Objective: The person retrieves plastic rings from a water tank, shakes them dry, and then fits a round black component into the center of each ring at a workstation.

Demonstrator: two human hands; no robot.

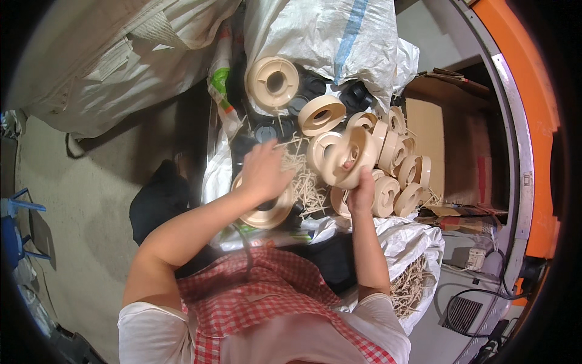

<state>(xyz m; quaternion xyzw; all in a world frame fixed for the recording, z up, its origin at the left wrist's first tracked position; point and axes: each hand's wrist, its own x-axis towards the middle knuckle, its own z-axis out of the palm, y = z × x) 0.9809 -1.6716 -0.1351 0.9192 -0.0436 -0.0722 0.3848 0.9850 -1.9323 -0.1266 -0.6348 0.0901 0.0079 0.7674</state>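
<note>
My right hand (362,193) grips a beige plastic ring-shaped part (357,162) with a hole in its middle, held tilted above similar parts. A fingertip shows through the hole. My left hand (267,173) is over a pile of thin beige plastic sprue sticks (306,188), its fingers smeared by motion, so whether it holds a stick is unclear. Below that hand lies another beige round part (267,217), partly covered by the wrist. Several more beige rings (397,151) are heaped to the right, and a larger beige flanged disc (273,83) lies at the far left of the work surface.
Black round plastic parts (356,97) lie behind the beige ones. A white woven sack (303,30) stands at the back. An open cardboard box (424,130) is on the right. A white sack of sprue scraps (409,288) sits beside my right arm. A blue stool (18,224) stands far left.
</note>
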